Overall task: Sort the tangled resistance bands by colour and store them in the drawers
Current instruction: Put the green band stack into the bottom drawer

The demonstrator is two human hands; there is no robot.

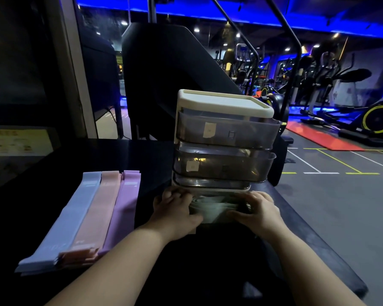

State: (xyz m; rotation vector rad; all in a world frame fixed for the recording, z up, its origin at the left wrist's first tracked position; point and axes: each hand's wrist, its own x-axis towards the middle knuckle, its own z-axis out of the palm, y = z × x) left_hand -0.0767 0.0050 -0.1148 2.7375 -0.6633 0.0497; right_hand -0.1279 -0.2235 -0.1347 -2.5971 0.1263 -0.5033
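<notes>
A white drawer unit (224,102) with smoky see-through drawers stands on the dark table. Its top drawer (228,131) and second drawer (221,166) are pulled partly out; a third (210,183) shows below them. In front of the unit's base lies a bundle of pale green bands (212,212). My left hand (175,208) grips its left end and my right hand (255,209) grips its right end, fingers curled over it. At the left lie flat stacks of blue bands (69,215), peach bands (95,213) and purple bands (124,206), side by side.
The dark table (155,155) ends close to the right of the drawer unit, above a grey gym floor (332,204). A black machine (164,80) rises behind the unit. Exercise bikes (372,115) stand at the far right.
</notes>
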